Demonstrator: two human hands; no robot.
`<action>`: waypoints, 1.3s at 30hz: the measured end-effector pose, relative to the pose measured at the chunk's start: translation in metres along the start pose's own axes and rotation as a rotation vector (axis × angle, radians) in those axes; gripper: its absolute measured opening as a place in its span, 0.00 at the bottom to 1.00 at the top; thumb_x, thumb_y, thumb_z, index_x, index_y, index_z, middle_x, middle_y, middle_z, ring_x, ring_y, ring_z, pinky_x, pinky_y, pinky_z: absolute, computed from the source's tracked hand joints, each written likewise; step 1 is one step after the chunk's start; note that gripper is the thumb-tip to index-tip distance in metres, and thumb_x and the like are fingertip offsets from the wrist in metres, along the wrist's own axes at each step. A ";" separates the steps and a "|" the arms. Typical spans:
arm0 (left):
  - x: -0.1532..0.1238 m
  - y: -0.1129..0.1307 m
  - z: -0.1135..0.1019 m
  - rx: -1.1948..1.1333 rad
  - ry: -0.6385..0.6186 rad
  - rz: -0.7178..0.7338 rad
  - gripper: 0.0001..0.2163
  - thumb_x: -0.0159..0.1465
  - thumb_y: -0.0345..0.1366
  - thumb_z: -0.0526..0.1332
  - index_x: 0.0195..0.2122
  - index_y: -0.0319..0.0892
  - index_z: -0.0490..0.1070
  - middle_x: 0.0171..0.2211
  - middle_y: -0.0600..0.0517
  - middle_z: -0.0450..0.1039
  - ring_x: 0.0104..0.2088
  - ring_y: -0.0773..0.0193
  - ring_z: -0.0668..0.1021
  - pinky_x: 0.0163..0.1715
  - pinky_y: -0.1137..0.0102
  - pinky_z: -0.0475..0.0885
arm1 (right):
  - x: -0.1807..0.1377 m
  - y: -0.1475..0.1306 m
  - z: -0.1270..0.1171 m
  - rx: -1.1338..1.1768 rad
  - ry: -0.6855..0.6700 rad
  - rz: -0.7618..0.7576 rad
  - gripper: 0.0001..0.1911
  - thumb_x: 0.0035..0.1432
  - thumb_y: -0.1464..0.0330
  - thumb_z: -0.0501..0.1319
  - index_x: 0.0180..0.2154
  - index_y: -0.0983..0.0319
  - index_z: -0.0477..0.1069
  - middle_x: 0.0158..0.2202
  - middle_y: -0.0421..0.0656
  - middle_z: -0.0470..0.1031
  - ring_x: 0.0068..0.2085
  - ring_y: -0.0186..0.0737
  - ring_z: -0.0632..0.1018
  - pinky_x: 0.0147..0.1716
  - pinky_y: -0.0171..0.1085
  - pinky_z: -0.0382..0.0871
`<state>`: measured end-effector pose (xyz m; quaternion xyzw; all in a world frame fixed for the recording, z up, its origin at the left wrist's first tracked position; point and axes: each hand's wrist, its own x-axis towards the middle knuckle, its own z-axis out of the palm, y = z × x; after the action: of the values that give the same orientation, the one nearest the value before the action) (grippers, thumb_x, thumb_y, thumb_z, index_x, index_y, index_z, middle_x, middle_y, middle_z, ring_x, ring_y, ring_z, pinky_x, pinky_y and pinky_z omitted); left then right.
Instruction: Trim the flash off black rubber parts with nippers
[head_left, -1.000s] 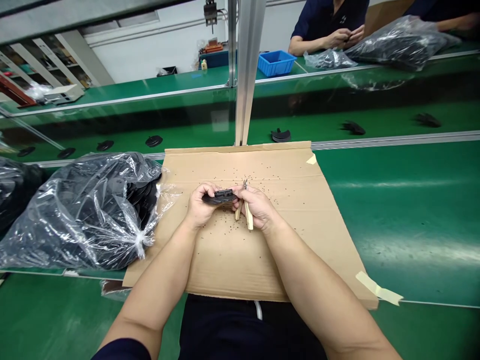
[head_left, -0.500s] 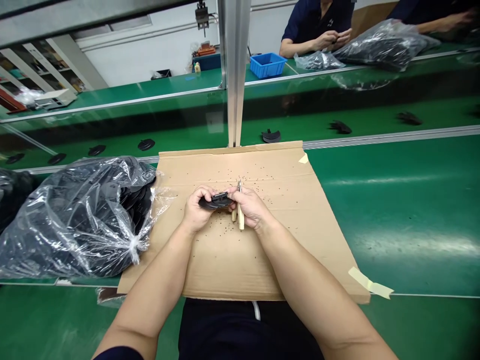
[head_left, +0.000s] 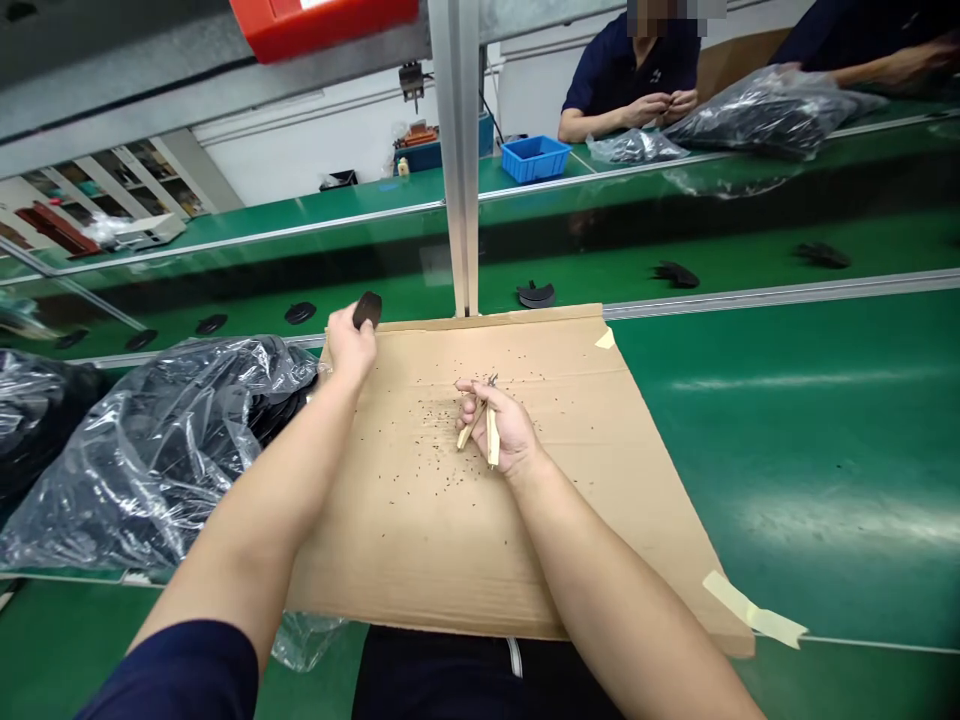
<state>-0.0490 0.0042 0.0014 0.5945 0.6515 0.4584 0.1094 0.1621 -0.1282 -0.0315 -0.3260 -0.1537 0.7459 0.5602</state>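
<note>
My left hand (head_left: 351, 345) grips a black curved plastic part (head_left: 367, 310) above the far left corner of the cardboard sheet (head_left: 420, 560). Over the middle of the sheet, my right hand (head_left: 510, 425) is closed round small cutting pliers (head_left: 492, 435) with pale yellow handles. Their metal tip points away from me and the handles stand apart. Many tiny dark scraps lie scattered on the cardboard under and around my right hand. To the left, a clear plastic bag (head_left: 150, 450) full of similar black parts lies partly behind my left arm.
Beyond the cardboard, several black parts (head_left: 535, 294) lie along a green belt (head_left: 390, 290) behind a metal rail. An upright metal post (head_left: 461, 160) rises at the sheet's far edge. Across stand a blue bin (head_left: 534, 158) and a person (head_left: 637, 80) handling something small.
My left hand has moved away from my right, forward and left, carrying the black part. My right hand keeps the pliers, now apart from the part. The view has tilted up slightly.
</note>
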 end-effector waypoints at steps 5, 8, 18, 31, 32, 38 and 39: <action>0.027 0.018 0.011 0.210 -0.168 0.006 0.30 0.55 0.27 0.64 0.61 0.34 0.61 0.64 0.38 0.52 0.64 0.51 0.60 0.65 0.65 0.54 | 0.001 0.000 -0.003 -0.008 -0.042 0.017 0.14 0.46 0.65 0.66 0.35 0.65 0.73 0.20 0.36 0.64 0.22 0.31 0.65 0.24 0.32 0.65; -0.004 0.021 0.020 0.183 -0.237 -0.003 0.28 0.56 0.28 0.64 0.59 0.36 0.64 0.61 0.40 0.58 0.61 0.53 0.64 0.63 0.64 0.57 | -0.001 -0.002 -0.003 0.016 -0.047 0.001 0.15 0.43 0.64 0.69 0.34 0.64 0.71 0.20 0.34 0.62 0.22 0.31 0.65 0.24 0.33 0.66; -0.128 -0.011 0.019 -0.455 -0.213 -0.254 0.19 0.54 0.40 0.68 0.46 0.39 0.71 0.33 0.47 0.74 0.33 0.60 0.77 0.37 0.66 0.72 | 0.002 -0.020 -0.004 -0.076 0.018 -0.180 0.25 0.35 0.74 0.70 0.39 0.60 0.66 0.32 0.37 0.71 0.28 0.32 0.71 0.29 0.33 0.71; -0.142 -0.008 0.024 -0.278 -0.173 -0.012 0.06 0.59 0.34 0.62 0.36 0.41 0.73 0.30 0.51 0.69 0.27 0.64 0.72 0.32 0.68 0.69 | 0.147 -0.143 -0.014 -1.463 0.731 -0.392 0.15 0.41 0.77 0.65 0.35 0.63 0.68 0.40 0.49 0.72 0.47 0.51 0.73 0.51 0.48 0.65; -0.142 -0.006 0.024 -0.281 -0.177 0.011 0.05 0.58 0.33 0.61 0.36 0.41 0.73 0.31 0.51 0.69 0.28 0.64 0.72 0.32 0.68 0.69 | 0.158 -0.148 -0.014 -1.575 0.755 -0.370 0.17 0.42 0.77 0.66 0.37 0.64 0.69 0.42 0.52 0.71 0.49 0.53 0.72 0.52 0.49 0.64; -0.143 -0.002 0.026 -0.319 -0.178 0.107 0.05 0.58 0.30 0.59 0.36 0.42 0.72 0.32 0.49 0.69 0.31 0.61 0.72 0.35 0.66 0.70 | 0.199 -0.153 -0.010 -2.117 0.779 -0.111 0.18 0.50 0.67 0.69 0.42 0.68 0.72 0.44 0.60 0.73 0.48 0.56 0.75 0.46 0.50 0.69; -0.144 -0.001 0.027 -0.330 -0.182 0.108 0.05 0.59 0.30 0.59 0.36 0.42 0.72 0.33 0.48 0.70 0.32 0.60 0.73 0.37 0.65 0.71 | 0.198 -0.152 -0.006 -2.128 0.791 -0.072 0.14 0.53 0.68 0.68 0.40 0.69 0.73 0.42 0.61 0.73 0.48 0.57 0.75 0.45 0.51 0.69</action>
<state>0.0070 -0.1091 -0.0723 0.6414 0.5222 0.5086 0.2390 0.2463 0.1052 -0.0076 -0.8445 -0.5308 0.0647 0.0294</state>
